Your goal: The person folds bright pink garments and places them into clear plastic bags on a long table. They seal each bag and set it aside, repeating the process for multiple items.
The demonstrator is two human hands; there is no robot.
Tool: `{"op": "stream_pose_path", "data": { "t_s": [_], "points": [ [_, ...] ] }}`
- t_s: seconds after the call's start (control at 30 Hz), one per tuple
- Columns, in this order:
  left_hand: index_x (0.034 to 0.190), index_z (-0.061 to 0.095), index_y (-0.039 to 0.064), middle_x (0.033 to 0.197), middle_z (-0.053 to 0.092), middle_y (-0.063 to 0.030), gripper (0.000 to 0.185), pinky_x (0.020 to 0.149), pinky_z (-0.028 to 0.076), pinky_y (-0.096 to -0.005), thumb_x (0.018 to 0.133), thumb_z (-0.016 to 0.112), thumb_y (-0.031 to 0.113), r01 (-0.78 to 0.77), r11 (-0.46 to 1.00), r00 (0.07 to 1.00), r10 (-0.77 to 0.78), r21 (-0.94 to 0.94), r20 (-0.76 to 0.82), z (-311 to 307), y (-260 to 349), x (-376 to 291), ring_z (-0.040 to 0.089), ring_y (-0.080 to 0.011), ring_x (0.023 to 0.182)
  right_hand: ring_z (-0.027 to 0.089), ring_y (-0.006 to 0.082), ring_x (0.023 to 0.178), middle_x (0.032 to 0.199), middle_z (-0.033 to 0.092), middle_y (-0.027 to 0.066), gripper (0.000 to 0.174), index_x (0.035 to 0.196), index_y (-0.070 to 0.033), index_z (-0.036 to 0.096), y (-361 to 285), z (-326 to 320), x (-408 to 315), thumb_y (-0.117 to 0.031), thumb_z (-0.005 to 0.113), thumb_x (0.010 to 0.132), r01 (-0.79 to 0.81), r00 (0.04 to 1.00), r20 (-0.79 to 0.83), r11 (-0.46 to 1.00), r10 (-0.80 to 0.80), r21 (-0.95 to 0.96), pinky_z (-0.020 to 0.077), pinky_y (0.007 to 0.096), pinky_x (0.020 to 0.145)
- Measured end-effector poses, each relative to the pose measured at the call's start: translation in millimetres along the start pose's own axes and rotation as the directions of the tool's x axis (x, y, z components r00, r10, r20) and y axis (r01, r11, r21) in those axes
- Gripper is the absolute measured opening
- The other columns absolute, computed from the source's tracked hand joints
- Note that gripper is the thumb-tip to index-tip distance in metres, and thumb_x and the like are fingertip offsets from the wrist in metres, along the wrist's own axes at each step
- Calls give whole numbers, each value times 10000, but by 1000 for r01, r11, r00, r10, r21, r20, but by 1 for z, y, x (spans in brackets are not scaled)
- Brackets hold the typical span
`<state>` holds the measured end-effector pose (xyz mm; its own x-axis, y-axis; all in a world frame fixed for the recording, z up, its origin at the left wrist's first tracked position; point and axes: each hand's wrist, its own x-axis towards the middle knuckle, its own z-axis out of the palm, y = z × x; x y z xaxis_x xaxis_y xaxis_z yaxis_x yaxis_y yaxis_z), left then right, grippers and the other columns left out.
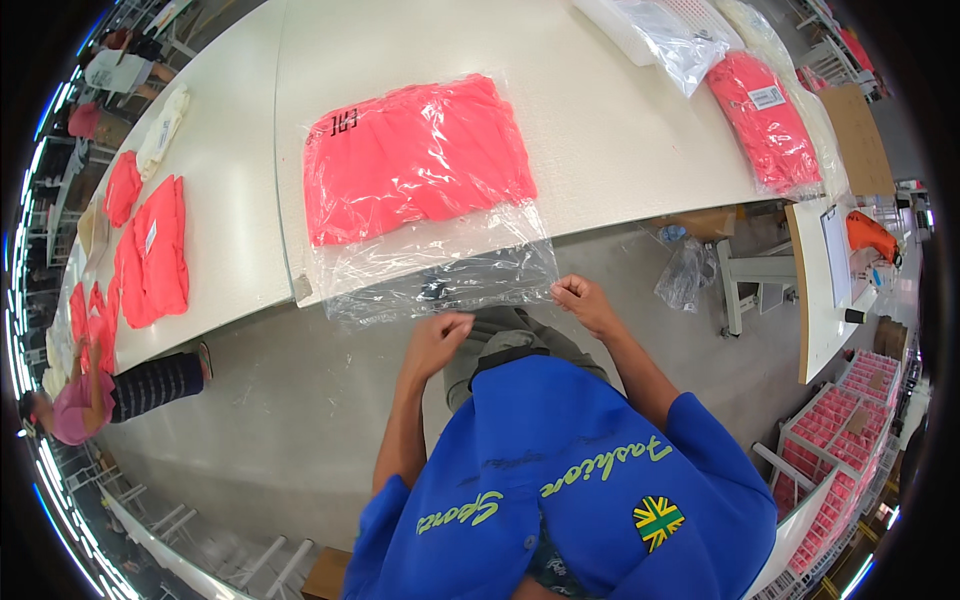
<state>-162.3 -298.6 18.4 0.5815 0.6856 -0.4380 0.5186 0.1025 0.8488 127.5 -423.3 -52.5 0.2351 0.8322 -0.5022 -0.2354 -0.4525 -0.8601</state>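
Note:
A folded coral-pink garment [420, 161] lies inside a clear plastic bag [495, 232] on the white table [615, 142]. The bag's unfilled end hangs over the near table edge towards my body. My right hand [581, 300] pinches the near right corner of the bag between thumb and fingers. At the bag's near edge, left of its middle, is my left hand [442, 337], fingers curled; whether it grips the film cannot be told. Black printing shows on the bag's far left part.
More coral garments [161, 251] lie at the left, where a person in pink [79, 405] handles some. Bagged coral garments [765, 124] and a white perforated basket [626, 30] sit at the far right. A side table [821, 300] holds a clipboard. Crates [825, 442] stand lower right.

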Motion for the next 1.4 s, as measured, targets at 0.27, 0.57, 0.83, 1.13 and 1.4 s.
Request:
{"op": "stream_pose_path", "data": {
  "t_s": [0.27, 0.57, 0.83, 1.13, 1.4],
  "points": [
    [984, 715, 114, 884, 662, -107, 198, 681, 492, -410, 831, 688, 236, -422, 775, 896, 436, 470, 85, 81, 45, 88, 639, -314, 815, 572, 68, 859, 962, 660, 9, 171, 1068, -8, 649, 1, 11, -2, -109, 623, 933, 109, 993, -50, 994, -110, -8, 470, 232, 775],
    [953, 707, 136, 808, 599, -80, 185, 629, 475, -395, 788, 724, 217, -464, 741, 858, 512, 484, 38, 106, 42, 89, 616, -284, 732, 574, 81, 913, 1019, 660, 11, 211, 1123, -13, 646, 16, 18, -8, -36, 583, 923, 110, 991, -87, 986, -100, 124, 464, 246, 850],
    [830, 653, 90, 802, 601, -73, 160, 611, 469, -375, 742, 759, 173, -474, 784, 862, 506, 402, 30, 109, 44, 91, 610, -254, 710, 571, 83, 939, 1059, 665, 13, 244, 1141, -13, 642, 11, 17, -15, -5, 557, 912, 75, 997, -44, 990, -70, 117, 457, 245, 866],
    [787, 632, 82, 774, 594, -86, 97, 612, 467, -399, 765, 711, 133, -550, 731, 808, 589, 404, 33, 115, 41, 89, 610, -296, 749, 580, 87, 949, 1076, 660, 29, 261, 1164, -22, 630, 17, 15, -13, -34, 552, 915, 193, 981, -29, 981, -192, 28, 461, 242, 851],
    [781, 574, 83, 771, 549, -68, 78, 622, 485, -408, 759, 650, 89, -683, 517, 637, 768, 515, 74, 120, 50, 87, 578, -291, 722, 570, 48, 791, 855, 651, -27, 200, 937, -76, 666, -5, 22, 25, -232, 547, 970, -47, 997, -47, 947, 65, 318, 458, 229, 705]
  ]
}}
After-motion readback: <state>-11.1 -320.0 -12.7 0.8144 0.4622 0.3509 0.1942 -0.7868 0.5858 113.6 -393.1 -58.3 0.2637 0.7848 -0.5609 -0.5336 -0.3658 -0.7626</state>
